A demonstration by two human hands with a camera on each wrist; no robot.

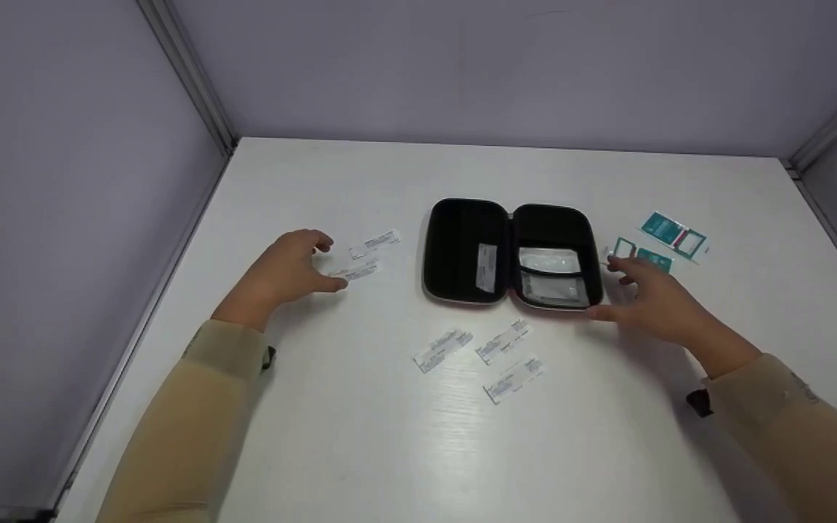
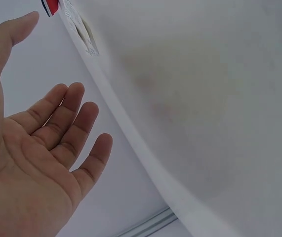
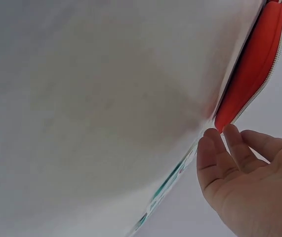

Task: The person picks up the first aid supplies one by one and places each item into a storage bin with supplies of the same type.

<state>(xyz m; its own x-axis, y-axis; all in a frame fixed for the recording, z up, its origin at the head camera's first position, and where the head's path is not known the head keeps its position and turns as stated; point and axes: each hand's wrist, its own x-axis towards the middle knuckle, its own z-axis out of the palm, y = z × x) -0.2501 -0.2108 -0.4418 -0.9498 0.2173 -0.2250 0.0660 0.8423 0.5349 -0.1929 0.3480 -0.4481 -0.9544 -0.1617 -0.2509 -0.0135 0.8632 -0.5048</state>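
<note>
Beige fabric (image 1: 200, 407) is covering the left forearm, which is slanting toward one o'clock. The left hand (image 1: 286, 270) is facing its palm inward, thumb and fingers parted, released and gripping nothing. Two narrow white rectangular packets (image 1: 377, 244) are lying just beside its fingertips, toward three o'clock; whether the thumb is touching the nearer one, I cannot tell.

Further right, one open, black-lined zip case with a red outer shell (image 3: 252, 64) is lying on the white tabletop (image 1: 360, 436). Its left half is holding one white printed strip (image 1: 486, 267); its right half is holding pale, shiny contents (image 1: 549, 260) in a black-edged pocket, one packet or two, I cannot tell. Three loose white packets (image 1: 513, 379) are lying near the case, at six to seven o'clock.

The right hand (image 1: 654, 301) is hovering between three and four o'clock from the case, fingers gently bent, thumb apart, grasping nothing; its tips are nearly meeting the case's edge, contact unclear. Two teal-and-white rectangular packets (image 1: 674, 236) are lying at three o'clock, one partly behind the fingers. Print is showing on both kinds of packet, too small for reading.
</note>
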